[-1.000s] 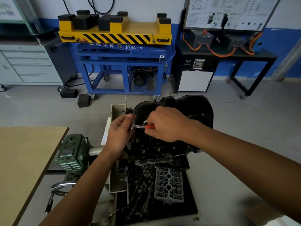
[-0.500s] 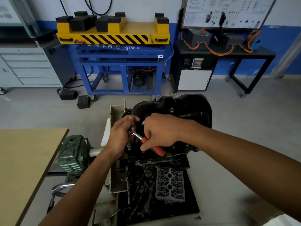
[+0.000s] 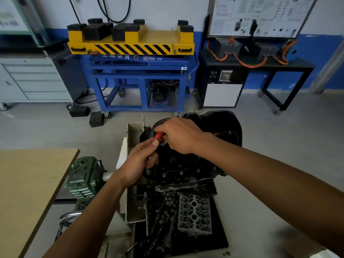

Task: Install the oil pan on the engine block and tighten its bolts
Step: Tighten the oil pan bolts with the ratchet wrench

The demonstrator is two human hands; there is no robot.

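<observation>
Swung upward since before, the red-handled ratchet (image 3: 159, 135) sits gripped in the right hand (image 3: 183, 135), left hand (image 3: 138, 164) pinching its head at the oil pan (image 3: 223, 125); the blue cart (image 3: 141, 71) behind reads "HY…".

At lower centre, a black tray (image 3: 219, 236) holds a grey cylinder head (image 3: 194, 214) beside dark camshafts (image 3: 161, 218); a wooden desk (image 3: 28, 183) stands lower left.

2 hands (image 3: 136, 165) (image 3: 181, 135), 1 ratchet (image 3: 159, 135), 1 oil pan (image 3: 226, 125), 1 engine block (image 3: 186, 169).
</observation>
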